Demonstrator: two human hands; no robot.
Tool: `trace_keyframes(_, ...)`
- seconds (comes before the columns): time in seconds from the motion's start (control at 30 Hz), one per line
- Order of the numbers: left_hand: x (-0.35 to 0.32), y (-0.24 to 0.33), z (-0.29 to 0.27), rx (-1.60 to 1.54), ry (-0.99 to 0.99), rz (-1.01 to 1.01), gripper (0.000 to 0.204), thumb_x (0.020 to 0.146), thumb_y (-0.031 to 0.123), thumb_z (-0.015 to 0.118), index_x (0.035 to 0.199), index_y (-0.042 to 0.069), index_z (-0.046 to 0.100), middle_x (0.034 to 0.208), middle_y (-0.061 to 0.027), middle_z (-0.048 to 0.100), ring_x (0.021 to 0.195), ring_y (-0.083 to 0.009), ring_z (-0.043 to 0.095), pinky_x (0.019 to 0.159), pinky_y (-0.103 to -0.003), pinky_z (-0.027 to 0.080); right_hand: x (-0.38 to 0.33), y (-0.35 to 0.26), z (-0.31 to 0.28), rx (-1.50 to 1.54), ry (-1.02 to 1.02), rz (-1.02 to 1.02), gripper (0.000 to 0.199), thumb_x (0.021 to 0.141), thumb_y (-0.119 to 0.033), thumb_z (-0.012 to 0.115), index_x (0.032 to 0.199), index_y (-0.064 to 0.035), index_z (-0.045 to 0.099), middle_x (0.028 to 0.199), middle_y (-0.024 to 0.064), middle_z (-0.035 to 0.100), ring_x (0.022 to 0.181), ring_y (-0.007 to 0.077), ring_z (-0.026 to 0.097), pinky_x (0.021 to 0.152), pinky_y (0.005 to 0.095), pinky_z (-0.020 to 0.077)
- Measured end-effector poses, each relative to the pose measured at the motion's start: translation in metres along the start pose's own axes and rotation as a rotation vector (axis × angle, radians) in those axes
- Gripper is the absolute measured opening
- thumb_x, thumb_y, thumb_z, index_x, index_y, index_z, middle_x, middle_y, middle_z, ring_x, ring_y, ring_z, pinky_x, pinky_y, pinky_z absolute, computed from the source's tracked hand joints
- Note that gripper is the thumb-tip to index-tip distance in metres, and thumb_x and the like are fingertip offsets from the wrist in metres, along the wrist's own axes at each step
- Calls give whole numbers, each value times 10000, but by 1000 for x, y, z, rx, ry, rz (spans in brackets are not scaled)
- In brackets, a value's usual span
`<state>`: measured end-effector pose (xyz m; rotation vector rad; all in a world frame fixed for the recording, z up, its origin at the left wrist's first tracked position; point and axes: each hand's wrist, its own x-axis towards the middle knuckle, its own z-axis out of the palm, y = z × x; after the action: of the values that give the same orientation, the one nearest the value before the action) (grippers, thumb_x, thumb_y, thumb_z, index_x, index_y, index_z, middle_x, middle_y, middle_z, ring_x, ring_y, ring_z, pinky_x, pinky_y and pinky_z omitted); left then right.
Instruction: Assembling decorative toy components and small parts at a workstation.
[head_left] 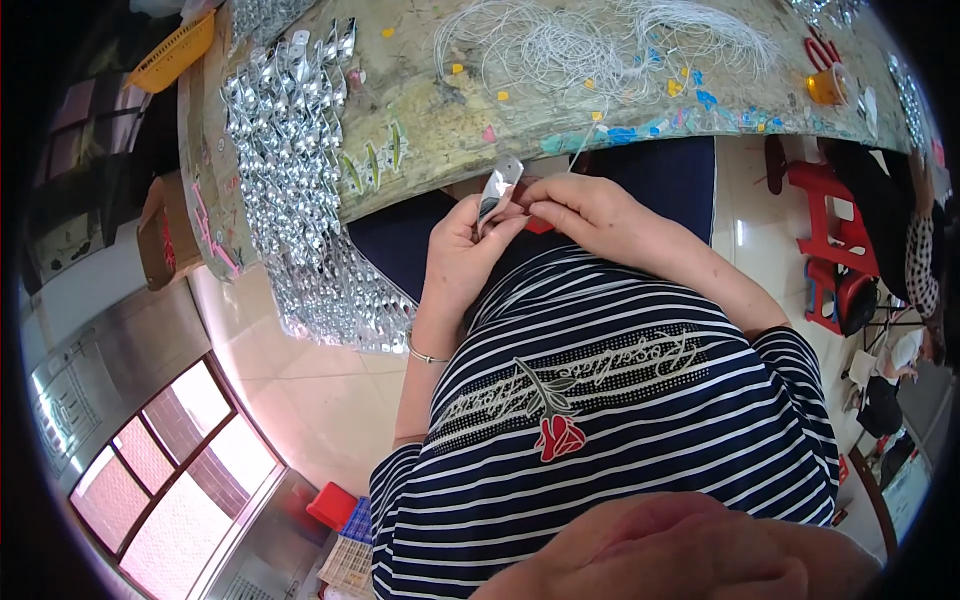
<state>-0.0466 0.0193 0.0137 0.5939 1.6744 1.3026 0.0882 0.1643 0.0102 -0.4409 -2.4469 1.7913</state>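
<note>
Just off the near edge of the worktable, my two hands meet at the fingertips. My left hand (pixel 463 248) is closed on a shiny silver twisted strip (pixel 502 180), which stands up from between thumb and fingers, a small hole near its top. My right hand (pixel 590 210) is closed beside it, thumb and forefinger pinched together at the strip's lower end. A white string (pixel 578 152) drops from the table edge to the right fingers, which appear to hold it. The exact grip point is hidden by the fingers.
Rows of linked silver strips (pixel 290 190) hang over the table's left side. Loose white string (pixel 570 45) lies tangled on the worktable (pixel 420 110). A yellow basket (pixel 175 55), an orange cup (pixel 826 86), red scissors (pixel 822 48) and a red stool (pixel 832 220) are around.
</note>
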Motion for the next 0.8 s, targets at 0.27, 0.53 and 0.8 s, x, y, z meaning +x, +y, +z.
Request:
trace_keyframes(0.27, -3, -9, -8, 48, -50, -45, 182, 786, -7, 673, 957, 3, 611, 862, -13, 624, 703, -23, 508, 646, -161, 417, -2, 8, 1, -107, 35, -100, 111, 833, -138, 614, 838, -27, 614, 746, 105, 601, 677, 211, 594, 602, 306, 460)
trace_keyframes(0.53, -2, -18, -14, -2, 33, 48, 194, 796, 50, 678, 979, 12, 628, 854, 17, 627, 659, -4, 458, 599, -152, 382, 9, 6, -56, -255, 263, -145, 125, 851, -131, 606, 885, -11, 613, 778, 84, 612, 736, 177, 592, 676, 272, 463)
trace_keyframes(0.8, -2, -7, -17, -11, 38, -69, 264, 889, 148, 579, 1122, 25, 592, 878, 7, 628, 632, -15, 431, 567, -155, 363, 8, -63, -185, -506, 768, -129, 74, 878, -104, 595, 848, -36, 598, 967, 64, 550, 808, 124, 538, 695, 232, 421)
